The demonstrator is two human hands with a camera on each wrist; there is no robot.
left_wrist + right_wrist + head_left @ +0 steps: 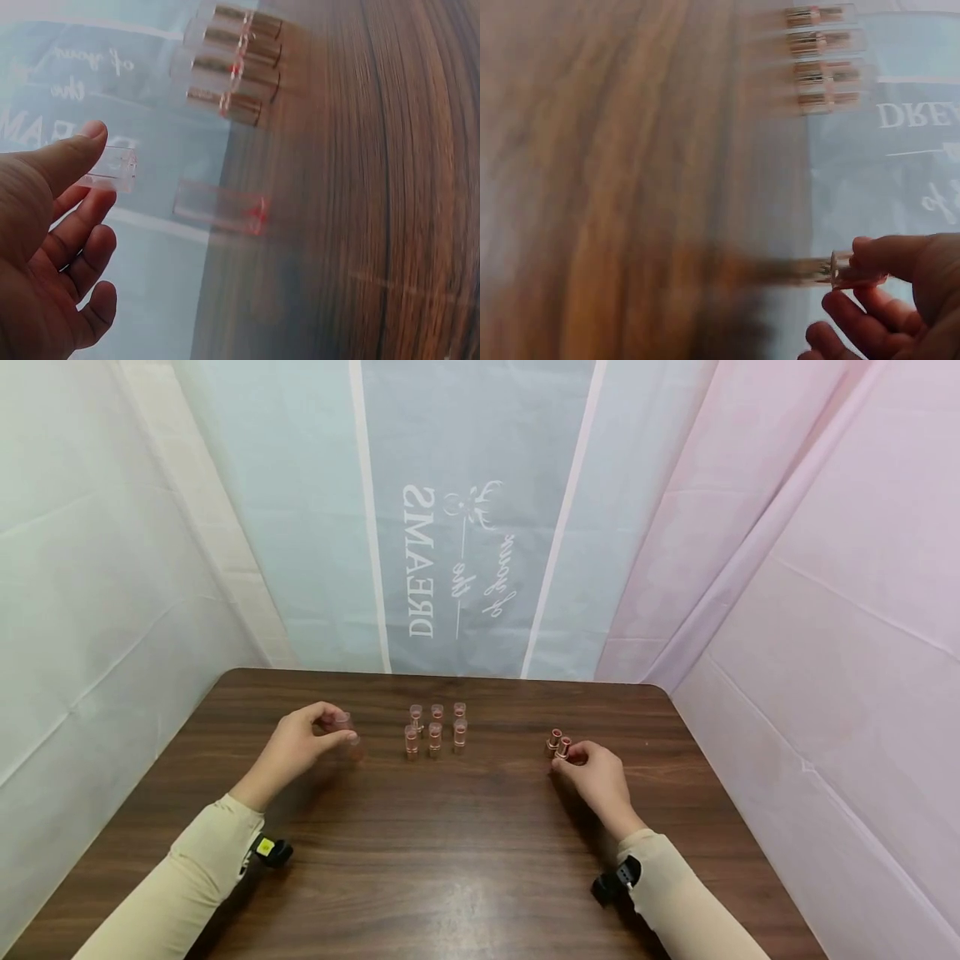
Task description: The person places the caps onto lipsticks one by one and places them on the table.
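Between thumb and index finger, my left hand (300, 745) pinches a small clear plastic cap (114, 169). A second clear, pinkish cap (221, 208) stands on the table just beyond that hand. Over on the right, my right hand (597, 777) grips a small rose-gold lipstick tube (564, 748) that has no cap over its top. Another uncapped lipstick tube (553, 739) stands close beside it. Several lipstick tubes (435, 741) with clear caps stand upright in two rows between the hands. Both wrist views are partly blurred.
The brown wood-grain table (435, 860) carries all these things. A grey-blue curtain (480, 443) with mirrored white lettering hangs behind its far edge. Pale cloth walls (75, 610) hang at the left and right sides.
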